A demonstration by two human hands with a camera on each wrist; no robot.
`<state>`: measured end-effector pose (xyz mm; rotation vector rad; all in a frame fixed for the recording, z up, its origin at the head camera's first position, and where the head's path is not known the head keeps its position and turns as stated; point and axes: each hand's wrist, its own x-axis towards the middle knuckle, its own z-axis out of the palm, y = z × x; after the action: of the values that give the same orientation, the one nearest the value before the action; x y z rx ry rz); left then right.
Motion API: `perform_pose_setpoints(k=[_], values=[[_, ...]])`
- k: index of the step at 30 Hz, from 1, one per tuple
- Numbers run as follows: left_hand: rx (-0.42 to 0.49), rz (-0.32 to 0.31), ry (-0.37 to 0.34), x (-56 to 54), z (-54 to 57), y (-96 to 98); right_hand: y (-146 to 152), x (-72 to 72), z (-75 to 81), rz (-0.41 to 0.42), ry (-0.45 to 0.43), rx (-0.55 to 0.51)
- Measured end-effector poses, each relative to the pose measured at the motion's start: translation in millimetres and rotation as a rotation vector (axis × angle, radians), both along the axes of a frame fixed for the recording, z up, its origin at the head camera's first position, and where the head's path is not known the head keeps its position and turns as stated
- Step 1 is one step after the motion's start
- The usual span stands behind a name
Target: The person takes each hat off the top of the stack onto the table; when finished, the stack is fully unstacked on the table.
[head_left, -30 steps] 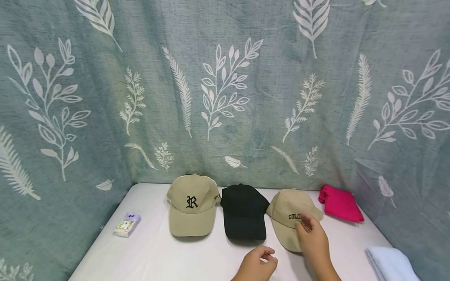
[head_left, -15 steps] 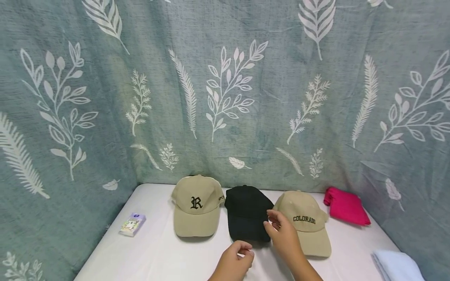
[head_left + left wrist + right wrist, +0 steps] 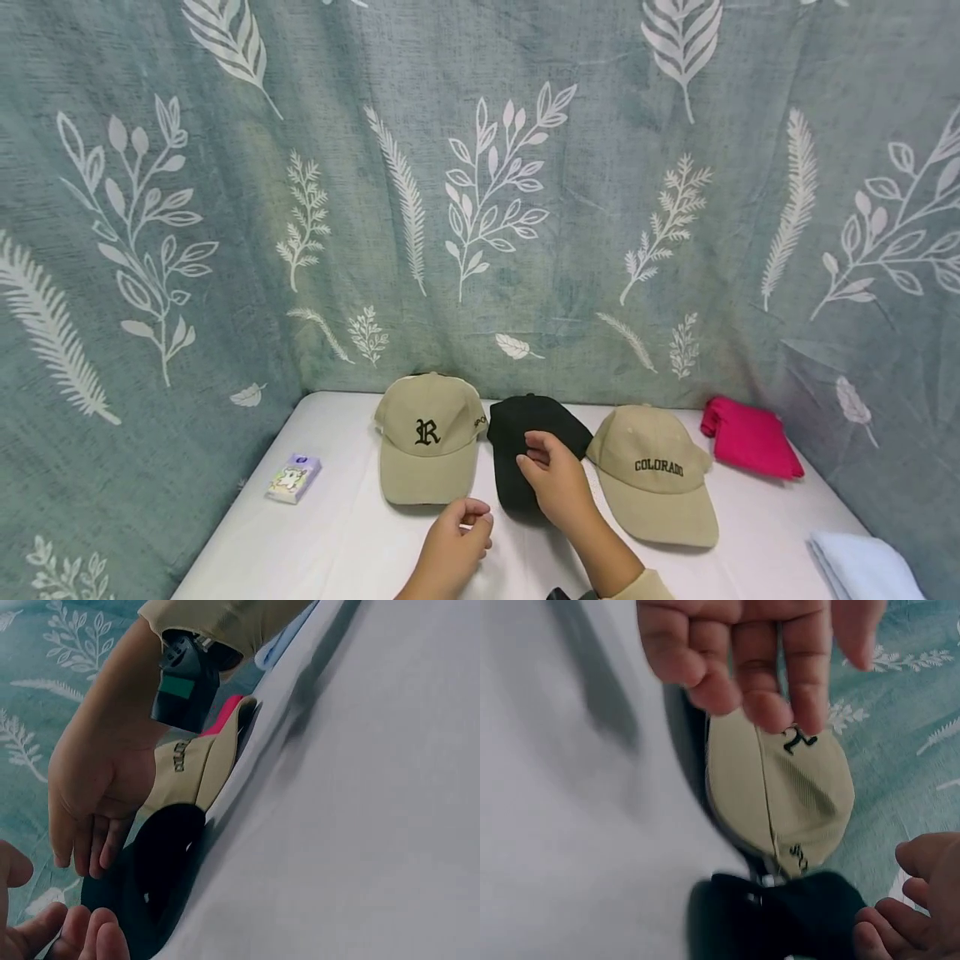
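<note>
Three caps stand in a row on the white table: a beige cap with a black R (image 3: 427, 442), a black cap (image 3: 513, 483) and a beige COLORADO cap (image 3: 660, 475). My right hand (image 3: 558, 479) hovers over the black cap and covers part of it, fingers loosely bent around nothing. Lower and to the left, my left hand (image 3: 457, 537) is in the air near the front of the R cap's brim, also holding nothing. In the right wrist view the left fingers (image 3: 761, 671) overlap the R cap (image 3: 742, 780).
A small purple-and-white packet (image 3: 294, 479) lies at the table's left side. A folded crimson cloth (image 3: 753, 437) is at the back right, a folded light blue cloth (image 3: 866, 567) at the front right. Patterned green curtain (image 3: 405, 333) encloses the back and sides.
Both hands have moved left, the right from the COLORADO cap to over the black cap, the left toward the R cap. The view has shifted slightly; the caps keep their places.
</note>
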<state>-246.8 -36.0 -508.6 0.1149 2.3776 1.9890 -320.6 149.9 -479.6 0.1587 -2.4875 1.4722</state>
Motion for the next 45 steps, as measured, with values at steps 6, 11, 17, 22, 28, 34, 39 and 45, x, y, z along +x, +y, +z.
perform_pose_setpoints(k=[6, 11, 17, 22, 28, 34, 39, 45], values=[[-0.011, 0.065, -0.009, -6.9, 3.4, -21.9, -21.5, -14.3, 1.2, 0.007, 0.005, 0.039], [-0.034, 0.136, 0.008, -14.3, 9.7, -43.8, -37.8, -27.2, 0.8, 0.016, -0.019, 0.067], [-0.021, 0.252, 0.011, -23.7, 13.4, -58.2, -50.1, -42.1, -4.2, -0.003, -0.059, 0.086], [-0.060, 0.367, 0.013, -32.0, 10.6, -70.9, -62.1, -49.8, -6.2, 0.000, -0.093, 0.053], [-0.088, 0.409, -0.022, -41.2, 3.7, -91.4, -77.2, -57.0, -7.2, -0.006, -0.114, 0.062], [-0.036, 0.443, -0.049, -46.3, -0.9, -103.2, -92.3, -63.8, -15.1, -0.068, -0.102, 0.075], [-0.010, 0.427, -0.072, -46.9, -4.7, -107.6, -102.0, -64.7, -24.2, -0.116, -0.082, 0.054], [-0.003, 0.378, -0.141, -48.7, -13.1, -108.1, -107.9, -62.6, -33.5, -0.151, -0.104, -0.041]])
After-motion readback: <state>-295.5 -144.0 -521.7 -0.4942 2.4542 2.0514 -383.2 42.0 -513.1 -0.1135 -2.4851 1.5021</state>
